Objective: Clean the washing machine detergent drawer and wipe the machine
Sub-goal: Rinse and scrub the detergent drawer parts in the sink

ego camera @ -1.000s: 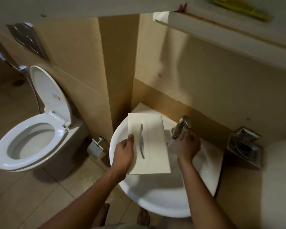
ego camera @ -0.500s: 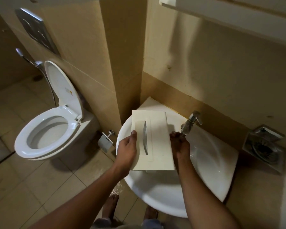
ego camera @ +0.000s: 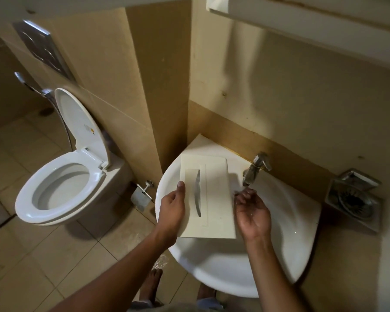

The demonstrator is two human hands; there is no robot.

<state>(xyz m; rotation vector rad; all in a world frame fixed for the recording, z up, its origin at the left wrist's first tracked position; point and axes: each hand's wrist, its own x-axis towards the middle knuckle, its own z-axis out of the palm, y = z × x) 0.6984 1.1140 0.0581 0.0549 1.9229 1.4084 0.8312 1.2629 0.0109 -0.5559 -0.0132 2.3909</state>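
The cream detergent drawer (ego camera: 214,194), with a curved silver handle slot on its front panel, is held flat over the white corner basin (ego camera: 286,239). My left hand (ego camera: 171,210) grips its left edge, thumb on top. My right hand (ego camera: 252,212) is to the right of the drawer, palm up and cupped under the spout of the chrome tap (ego camera: 256,168), wet with drops of water. The drawer's compartments face down and are hidden.
A toilet (ego camera: 61,188) with its lid raised stands at the left, a hose sprayer beside it. A metal paper holder (ego camera: 142,194) sits on the wall by the basin. A chrome corner soap rack (ego camera: 354,199) is at the right. My bare feet stand on the tiled floor below.
My right hand left the tap, passed by the drawer's right edge, and now lies open, palm up, under the spout. The drawer stays in my left hand.
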